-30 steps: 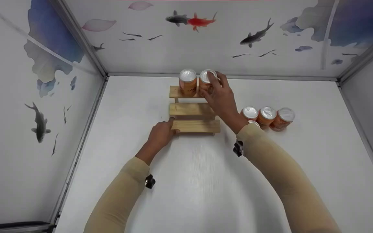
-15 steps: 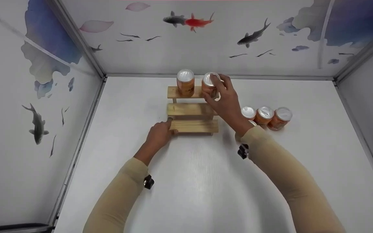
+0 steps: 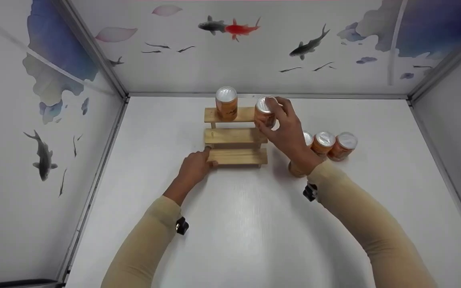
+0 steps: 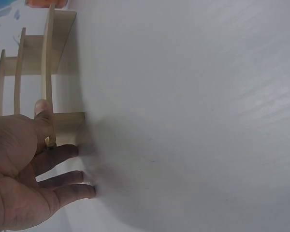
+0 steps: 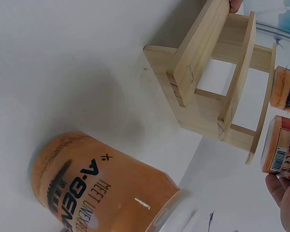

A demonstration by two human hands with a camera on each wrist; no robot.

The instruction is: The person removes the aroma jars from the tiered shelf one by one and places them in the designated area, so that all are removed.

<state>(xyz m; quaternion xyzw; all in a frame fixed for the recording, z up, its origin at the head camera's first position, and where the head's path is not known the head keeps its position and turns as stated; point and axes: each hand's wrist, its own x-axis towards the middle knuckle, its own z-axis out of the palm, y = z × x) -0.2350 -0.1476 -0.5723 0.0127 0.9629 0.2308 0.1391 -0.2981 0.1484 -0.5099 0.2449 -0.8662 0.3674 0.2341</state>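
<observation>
A three-step wooden rack (image 3: 236, 156) stands on the white table. My left hand (image 3: 193, 168) grips the left end of its lowest step, with the thumb (image 4: 42, 107) on the board and the other fingers below in the left wrist view. On the top step, toward the left, an orange can (image 3: 227, 107) with a silver lid stands upright. My right hand (image 3: 288, 132) holds a second orange can (image 3: 264, 114) by lid and side, at the top step's right end; whether it rests on the step I cannot tell. That can (image 5: 282, 150) also shows in the right wrist view.
Right of the rack, several orange cans (image 3: 342, 147) stand on the table, partly behind my right hand and wrist. One can (image 5: 104, 186) looms close in the right wrist view. A back wall (image 3: 182, 76) with painted fish and side walls enclose the table.
My right hand has moved right and toward me with its can, widening the gap to the other can on the top step. The left hand keeps its grip on the rack.
</observation>
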